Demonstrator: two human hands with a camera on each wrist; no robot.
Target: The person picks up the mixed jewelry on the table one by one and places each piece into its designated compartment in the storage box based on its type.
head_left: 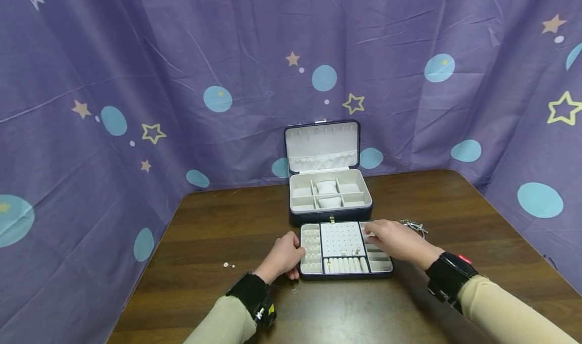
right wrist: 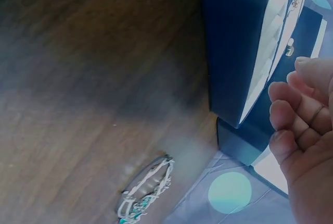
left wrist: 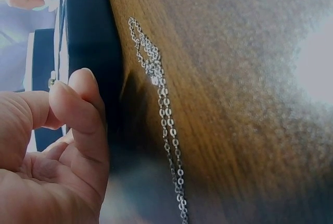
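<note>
Jewelry tray (head_left: 345, 276) is set just in front of the open box (head_left: 327, 216), which stands near the table's (head_left: 218, 223) back edge. Tray's left edge is pinched by the left hand (head_left: 286, 255), thumb against fingers; right-edge compartments are reached into by the right hand (head_left: 397, 240), fingers curled, but whether anything small is held in that grip cannot be told. Step in hand is judged to be placing or arranging in those compartments, tray steadied. Next move probably calls for right fingertips being cleared of the dividers. Chain (left wrist: 166, 114) is left loose beside the tray, bracelet (head_left: 414, 227) toward the table's right edge, small pieces (head_left: 229, 265) toward its left edge.
</note>
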